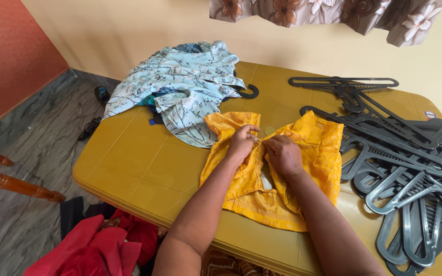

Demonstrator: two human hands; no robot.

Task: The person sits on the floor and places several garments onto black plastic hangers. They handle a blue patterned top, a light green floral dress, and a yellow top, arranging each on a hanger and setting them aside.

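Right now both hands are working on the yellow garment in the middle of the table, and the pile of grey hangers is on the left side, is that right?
Not quite. The head view shows the left hand and right hand on the yellow garment on the table, but the grey hangers lie on the right side, not the left.

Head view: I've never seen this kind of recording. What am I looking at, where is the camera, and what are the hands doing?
No machine here: a camera worn on a person's head looks down at their own bare hands. The left hand and right hand both pinch the middle of a yellow blouse lying on a yellow table. Behind it lies a pale blue printed garment; to the right, a pile of grey hangers. Red cloth sits below the table edge.
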